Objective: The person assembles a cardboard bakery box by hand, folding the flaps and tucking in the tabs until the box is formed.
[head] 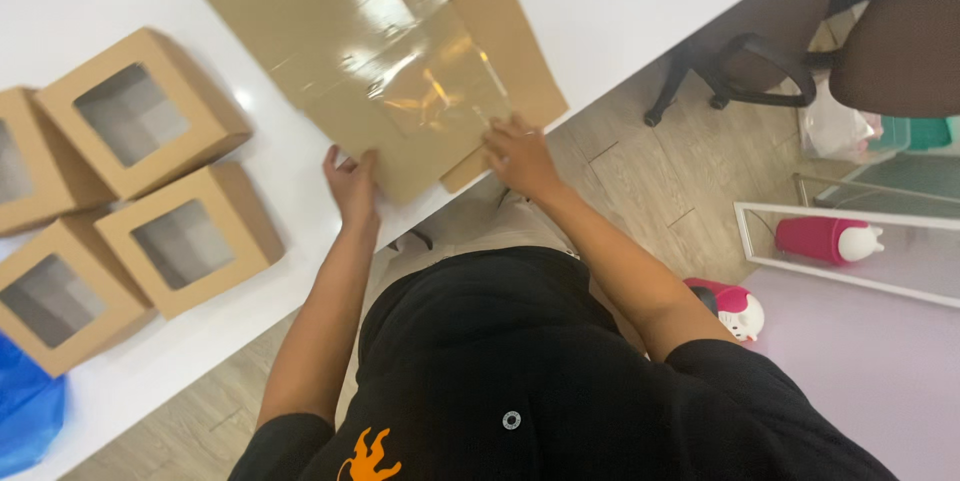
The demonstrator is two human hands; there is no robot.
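Note:
A flat, unfolded brown cardboard box blank point(330, 31) with a clear plastic window point(440, 91) lies on the white table point(620, 1). My left hand point(352, 183) rests on the blank's near corner at the table edge, fingers curled over it. My right hand point(520, 153) presses its fingertips on the blank's near right edge beside the window. Neither hand has lifted the blank.
Several folded brown window boxes point(140, 111) point(185, 241) point(50, 301) stand at the left of the table. A blue bag point(25, 411) lies at the far left. An office chair point(880, 31), a pink bottle point(825, 239) and a glass-framed shelf sit on the floor to the right.

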